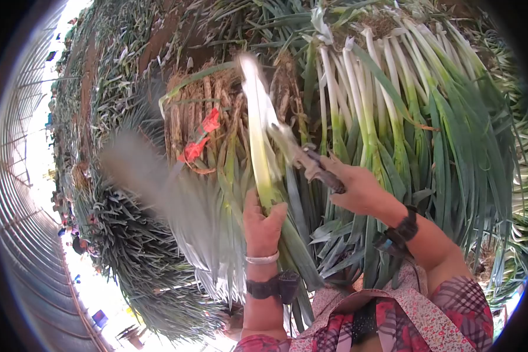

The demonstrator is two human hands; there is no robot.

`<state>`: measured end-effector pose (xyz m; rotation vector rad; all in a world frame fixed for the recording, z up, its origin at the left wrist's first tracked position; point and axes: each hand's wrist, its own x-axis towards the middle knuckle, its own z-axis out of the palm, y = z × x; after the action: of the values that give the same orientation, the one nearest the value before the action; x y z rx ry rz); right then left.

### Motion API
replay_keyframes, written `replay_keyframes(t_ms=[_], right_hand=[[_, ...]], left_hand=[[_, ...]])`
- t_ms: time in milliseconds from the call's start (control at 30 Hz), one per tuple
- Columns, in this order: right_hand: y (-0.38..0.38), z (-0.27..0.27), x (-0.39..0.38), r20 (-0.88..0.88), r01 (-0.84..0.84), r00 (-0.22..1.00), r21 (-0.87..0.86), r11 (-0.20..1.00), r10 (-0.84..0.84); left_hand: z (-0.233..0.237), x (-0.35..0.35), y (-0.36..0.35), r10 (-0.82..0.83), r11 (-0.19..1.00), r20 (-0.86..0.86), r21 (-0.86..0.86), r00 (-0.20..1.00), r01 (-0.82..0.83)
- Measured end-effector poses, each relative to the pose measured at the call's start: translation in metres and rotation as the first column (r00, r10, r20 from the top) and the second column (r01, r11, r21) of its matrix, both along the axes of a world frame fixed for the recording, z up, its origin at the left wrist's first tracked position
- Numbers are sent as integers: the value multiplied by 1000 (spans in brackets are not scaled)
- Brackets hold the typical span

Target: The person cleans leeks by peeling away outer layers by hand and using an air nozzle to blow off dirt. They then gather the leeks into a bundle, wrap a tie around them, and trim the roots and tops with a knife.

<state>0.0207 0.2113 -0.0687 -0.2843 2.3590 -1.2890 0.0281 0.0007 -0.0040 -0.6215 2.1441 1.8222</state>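
Cropped sleeve [393, 320], gripped leek [258, 138], blurred knife [304, 157]

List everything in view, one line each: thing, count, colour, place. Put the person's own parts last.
held leek: one, white to pale green, upright at centre
knife: one, dark handle, blade against the held leek
clean leeks: many, white stalks with green leaves, stacked at right
rough bundle: one, brownish stalks, behind the held leek
ties: about two, red, on the rough bundle
leek heaps: many, green, left and lower left
frame: one, grey, arched along the far left
wristbands: two, black, one on each wrist
bangle: one, white, left wrist
left hand: grips the held leek
right hand: grips the knife
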Motion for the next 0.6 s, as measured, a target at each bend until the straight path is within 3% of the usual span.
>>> replay_keyframes(t_ms=[33, 100, 167, 200, 233, 300, 333, 367, 433, 533, 567, 600], right_hand=[[12, 10, -2, 34, 79, 996, 23, 997, -80], [35, 18, 1, 69, 161, 984, 52, 986, -164], [61, 21, 4, 79, 376, 924, -11, 926, -374], [72, 44, 1, 204, 403, 886, 108, 909, -417], [80, 45, 3, 197, 403, 886, 116, 908, -419], [99, 43, 14, 139, 586, 795, 71, 807, -590], [105, 43, 16, 110, 612, 779, 76, 787, -617], [111, 40, 19, 107, 604, 785, 84, 793, -610], [116, 32, 22, 65, 617, 775, 134, 775, -628], [104, 23, 20, -1, 494, 868, 108, 863, -497], [98, 19, 19, 15, 481, 874, 103, 871, -485], [89, 16, 20, 42, 369, 925, 147, 918, -378]], left_hand=[[13, -9, 12, -26, 1000, -88, 2, 996, 27], [37, -37, 38, -82, 996, -105, -51, 991, 77], [41, -69, 68, -137, 981, -180, -158, 974, 108], [31, -83, 83, -109, 990, -220, -112, 969, 86], [17, -95, 99, -78, 996, -256, -65, 964, 64], [-23, -116, 133, -97, 995, -119, 13, 988, 99], [-65, -120, 151, -153, 988, -109, -48, 982, 148], [-109, -114, 168, -205, 975, -92, -110, 974, 195], [-148, -82, 198, -437, 836, 97, -323, 894, 443], [-200, -8, 217, -530, 759, 160, -349, 833, 550], [-211, 6, 211, -596, 798, 56, -77, 801, 598], [-218, 21, 194, -611, 791, -33, -59, 791, 609]])
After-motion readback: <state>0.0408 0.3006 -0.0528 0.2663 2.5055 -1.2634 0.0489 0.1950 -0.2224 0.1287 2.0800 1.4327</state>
